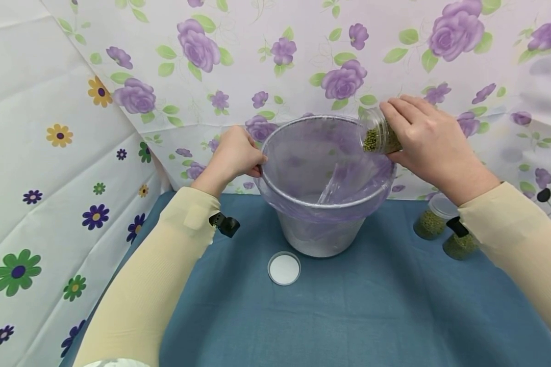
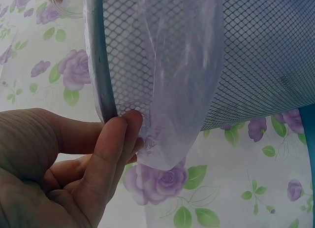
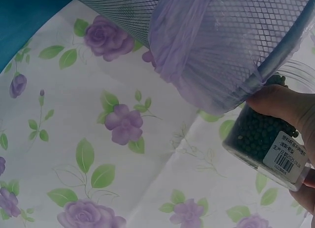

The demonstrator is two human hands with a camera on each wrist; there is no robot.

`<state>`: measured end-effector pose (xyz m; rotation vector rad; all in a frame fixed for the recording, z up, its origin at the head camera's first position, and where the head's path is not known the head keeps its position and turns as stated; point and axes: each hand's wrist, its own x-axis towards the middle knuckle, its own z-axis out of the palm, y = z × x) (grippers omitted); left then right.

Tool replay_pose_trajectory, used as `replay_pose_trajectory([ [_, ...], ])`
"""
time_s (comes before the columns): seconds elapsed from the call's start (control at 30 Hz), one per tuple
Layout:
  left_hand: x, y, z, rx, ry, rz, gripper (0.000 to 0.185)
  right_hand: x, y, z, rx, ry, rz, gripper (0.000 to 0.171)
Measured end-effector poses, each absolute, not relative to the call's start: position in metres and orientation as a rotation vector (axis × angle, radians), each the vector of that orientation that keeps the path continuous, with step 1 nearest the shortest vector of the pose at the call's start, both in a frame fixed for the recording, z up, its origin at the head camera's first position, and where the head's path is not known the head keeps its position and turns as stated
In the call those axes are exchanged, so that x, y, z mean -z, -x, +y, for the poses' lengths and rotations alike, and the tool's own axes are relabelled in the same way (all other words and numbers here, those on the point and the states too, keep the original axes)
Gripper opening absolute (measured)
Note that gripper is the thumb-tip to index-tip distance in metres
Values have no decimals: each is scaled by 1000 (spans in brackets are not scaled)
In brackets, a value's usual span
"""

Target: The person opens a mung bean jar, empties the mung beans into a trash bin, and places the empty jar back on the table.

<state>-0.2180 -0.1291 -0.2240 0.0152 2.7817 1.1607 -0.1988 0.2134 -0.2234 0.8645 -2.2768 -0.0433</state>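
A mesh wastebasket (image 1: 319, 232) stands on the blue cloth, lined with a thin purple plastic bag (image 1: 381, 199) folded out over its rim. My left hand (image 1: 239, 155) pinches the basket's rim at the left, thumb on one side and fingers on the other, as the left wrist view shows. My right hand (image 1: 429, 137) grips a clear jar (image 3: 263, 139) of small green beans, with a label on its side. The jar is tipped on its side at the right rim, mouth toward the basket, and the beans lie near its mouth.
A round lid (image 1: 284, 268) with a white inside lies on the blue cloth (image 1: 303, 321) before the basket. At the right, a lidded jar (image 1: 430, 221) of green beans and another jar (image 1: 459, 246) stand partly behind my right wrist. Flowered sheets hang behind and at left.
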Motion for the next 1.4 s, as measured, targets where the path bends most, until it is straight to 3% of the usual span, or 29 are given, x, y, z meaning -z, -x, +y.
replay_pose_trajectory([
  [1.4, 224, 218, -128, -1149, -2, 2780, 17, 224, 199, 211, 51, -902, -2252, 99],
])
